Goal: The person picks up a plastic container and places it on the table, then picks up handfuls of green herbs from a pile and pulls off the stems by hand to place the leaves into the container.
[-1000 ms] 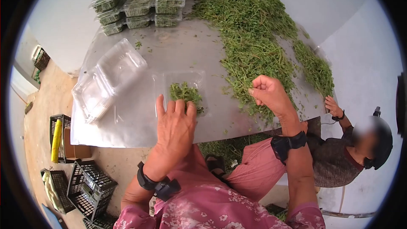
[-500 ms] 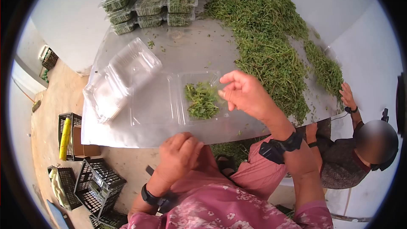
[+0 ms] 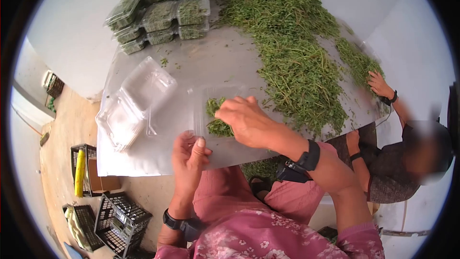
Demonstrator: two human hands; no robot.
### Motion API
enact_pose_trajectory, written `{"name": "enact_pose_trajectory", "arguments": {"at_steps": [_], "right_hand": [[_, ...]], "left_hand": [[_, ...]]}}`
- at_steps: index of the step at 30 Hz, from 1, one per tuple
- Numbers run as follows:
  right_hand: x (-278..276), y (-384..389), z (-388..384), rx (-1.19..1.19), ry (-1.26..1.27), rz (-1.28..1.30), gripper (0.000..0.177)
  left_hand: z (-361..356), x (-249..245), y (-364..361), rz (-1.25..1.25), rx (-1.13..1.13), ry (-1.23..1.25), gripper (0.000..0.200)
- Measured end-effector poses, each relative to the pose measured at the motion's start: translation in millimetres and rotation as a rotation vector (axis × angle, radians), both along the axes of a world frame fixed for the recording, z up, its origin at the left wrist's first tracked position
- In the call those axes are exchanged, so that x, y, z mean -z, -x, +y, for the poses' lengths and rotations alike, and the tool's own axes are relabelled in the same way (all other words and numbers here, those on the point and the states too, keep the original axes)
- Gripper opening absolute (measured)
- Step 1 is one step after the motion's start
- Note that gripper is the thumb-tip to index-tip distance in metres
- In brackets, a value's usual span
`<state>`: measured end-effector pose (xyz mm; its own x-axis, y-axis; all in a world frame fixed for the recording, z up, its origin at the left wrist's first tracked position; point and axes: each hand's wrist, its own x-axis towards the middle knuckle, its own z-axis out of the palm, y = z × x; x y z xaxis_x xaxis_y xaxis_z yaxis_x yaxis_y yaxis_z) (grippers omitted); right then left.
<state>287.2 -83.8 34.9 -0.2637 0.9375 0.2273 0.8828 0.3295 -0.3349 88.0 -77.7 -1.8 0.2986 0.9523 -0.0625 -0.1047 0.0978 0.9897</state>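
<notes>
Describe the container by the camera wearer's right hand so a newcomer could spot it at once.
On the silvery table, look between the stacked empty containers and the big green heap. Partly under the wearer's right hand lies the clear container, open; unlike the empties, it holds a small clump of greens.

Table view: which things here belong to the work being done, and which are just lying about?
Seemingly part of the job:
the open clear container, with the right hand at its contents
the big pile of greens
the stacked clear containers, apparently empty
the filled boxes

Probably just lying about:
the yellow roll
the cardboard
the black crates on the floor
</notes>
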Motion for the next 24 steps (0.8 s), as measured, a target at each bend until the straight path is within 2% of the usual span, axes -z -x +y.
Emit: {"name": "enact_pose_trajectory", "arguments": {"at_steps": [4,7,14,17,20,24], "right_hand": [[6,3,-4,-0.098,0.047,-0.052,0.014],[11,5,-5,-0.23,0.02,0.045,0.011],[-1,5,-8,-0.238,0.15,-0.003,0.012],[-5,-2,-13,-0.181,-0.107,0.175,0.015],[-32,-29,-21,0.012,-0.216,0.166,0.015],[-40,-108,-33,0.327,-0.375,0.162,0.013]], "left_hand": [[9,-6,-1,-0.14,-0.053,0.171,0.044],[13,-5,-7,-0.092,-0.056,0.091,0.04],[10,6,-16,-0.018,-0.085,-0.094,0.029],[9,11,-19,-0.015,-0.136,-0.143,0.025],[7,10,-21,-0.017,-0.164,-0.148,0.024],[5,9,-20,0.019,-0.171,-0.167,0.029]]}}
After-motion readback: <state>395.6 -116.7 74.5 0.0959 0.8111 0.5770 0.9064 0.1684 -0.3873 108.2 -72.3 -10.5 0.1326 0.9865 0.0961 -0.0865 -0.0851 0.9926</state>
